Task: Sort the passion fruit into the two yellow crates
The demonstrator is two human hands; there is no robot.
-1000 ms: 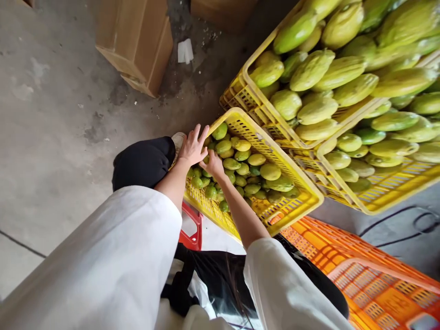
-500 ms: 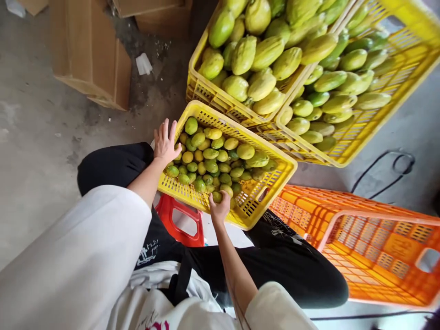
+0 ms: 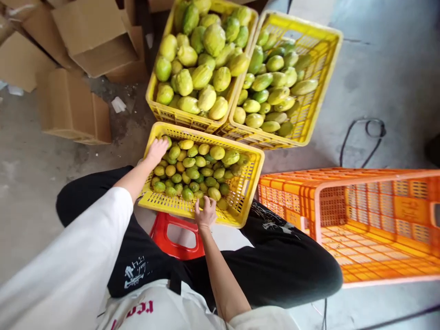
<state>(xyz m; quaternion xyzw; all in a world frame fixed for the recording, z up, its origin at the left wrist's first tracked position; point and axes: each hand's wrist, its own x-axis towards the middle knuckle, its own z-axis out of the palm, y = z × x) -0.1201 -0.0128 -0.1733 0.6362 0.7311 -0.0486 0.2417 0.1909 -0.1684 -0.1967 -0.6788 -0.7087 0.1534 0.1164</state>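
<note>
A yellow plastic crate [image 3: 249, 195] rests across my lap, holding several small green and yellow lemon-like fruits [image 3: 192, 173]. At the crate's far left corner, my left hand [image 3: 158, 149] is closed around a green fruit [image 3: 167, 141], its fingertips partly hidden. My right hand [image 3: 205, 211] reaches over the near wall with fingers apart and slightly bent, their tips close to the nearest fruits. I see nothing in its grasp.
Two more yellow crates, left [image 3: 149, 94] and right [image 3: 326, 82], stand beyond with larger oval fruits. An orange crate [image 3: 364, 176] lies at right. Cardboard boxes [image 3: 65, 107] are at far left. A red stool [image 3: 161, 233] shows beneath me; a black cable [image 3: 343, 144] lies on the floor.
My left hand has gone from spread over the left rim to closed on a green fruit in the corner. My right hand has let go of a fruit and opened. The view has shifted.
</note>
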